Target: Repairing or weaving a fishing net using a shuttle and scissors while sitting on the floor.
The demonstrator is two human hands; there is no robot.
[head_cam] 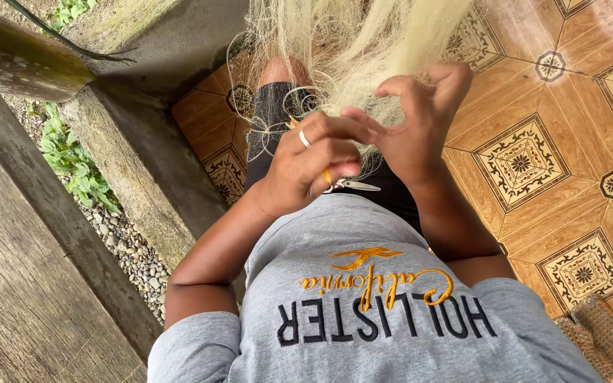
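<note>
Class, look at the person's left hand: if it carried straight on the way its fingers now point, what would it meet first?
The left hand points across toward the right hand, so it would probably meet those fingers first, with the pale net fibres just beyond; depth is hard to judge.
</note>
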